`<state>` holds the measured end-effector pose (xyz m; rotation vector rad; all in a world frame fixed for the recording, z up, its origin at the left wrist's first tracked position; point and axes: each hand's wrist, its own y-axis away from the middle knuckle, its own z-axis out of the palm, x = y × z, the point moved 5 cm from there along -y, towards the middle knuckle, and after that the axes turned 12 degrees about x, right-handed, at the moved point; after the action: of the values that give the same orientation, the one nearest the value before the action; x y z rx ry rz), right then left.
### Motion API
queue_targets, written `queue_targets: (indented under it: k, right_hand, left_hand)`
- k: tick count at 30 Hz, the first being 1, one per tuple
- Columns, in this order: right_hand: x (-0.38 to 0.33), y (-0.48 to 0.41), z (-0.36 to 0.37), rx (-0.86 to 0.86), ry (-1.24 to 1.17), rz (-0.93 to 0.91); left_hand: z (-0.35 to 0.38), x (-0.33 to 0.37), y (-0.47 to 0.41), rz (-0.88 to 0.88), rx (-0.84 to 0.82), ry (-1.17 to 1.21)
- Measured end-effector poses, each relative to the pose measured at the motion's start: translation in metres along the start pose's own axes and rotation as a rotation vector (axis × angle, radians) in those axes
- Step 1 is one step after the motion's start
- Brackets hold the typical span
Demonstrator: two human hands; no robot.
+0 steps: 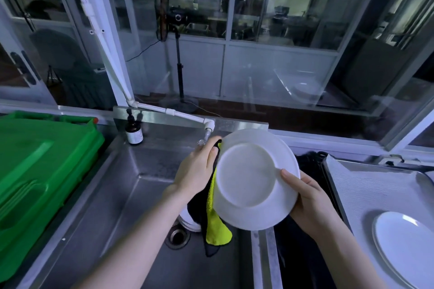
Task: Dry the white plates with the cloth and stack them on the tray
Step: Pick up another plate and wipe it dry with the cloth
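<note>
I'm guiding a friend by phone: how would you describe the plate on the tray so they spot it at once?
Start at the steel sink; right of it stands a metal tray. On the tray's near end a white plate lies flat, alone. Unlike the other plate, held over the sink by the left hand and right hand against the yellow cloth, nothing touches it.

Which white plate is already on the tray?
The flat plate at lower right, on the tray. The held plate is over the sink; stacked plates lie in it.
</note>
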<state>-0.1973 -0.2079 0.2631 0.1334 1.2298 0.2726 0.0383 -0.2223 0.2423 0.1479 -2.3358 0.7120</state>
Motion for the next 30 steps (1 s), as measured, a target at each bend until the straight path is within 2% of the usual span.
queue_targets:
  k: [3,5,9,12,16,21,26,28,30]
  right_hand:
    - [-0.002,0.0,0.0,-0.002,0.043,-0.021]
    - [-0.004,0.0,0.005,0.001,0.076,-0.048]
    - [-0.003,-0.002,0.026,-0.01,0.227,-0.175]
    - [0.004,-0.006,0.045,-0.005,0.478,-0.317]
    - [0.02,-0.01,0.069,-0.011,0.768,-0.531]
    - [0.035,0.007,0.098,-0.131,1.087,-0.838]
    - [0.055,0.007,0.087,-0.184,1.451,-1.152]
    - [0.055,0.007,0.08,-0.187,1.515,-1.217]
    - [0.055,0.006,0.074,-0.202,1.552,-1.196]
  left_hand:
    - [-0.006,-0.014,-0.009,-0.01,-0.037,-0.153]
    - [-0.01,-0.022,-0.009,-0.025,-0.048,-0.144]
    - [-0.02,-0.028,-0.003,-0.103,-0.013,0.092]
    - [-0.028,-0.033,-0.008,-0.134,0.037,0.215]
    - [-0.041,-0.046,-0.014,-0.385,0.045,0.374]
    - [-0.045,-0.055,-0.009,-0.641,0.064,0.54]
    - [-0.039,-0.053,0.006,-0.648,-0.012,0.534]
    - [-0.033,-0.052,0.013,-0.652,0.004,0.56]
    - [-0.025,-0.05,0.019,-0.691,0.036,0.623]
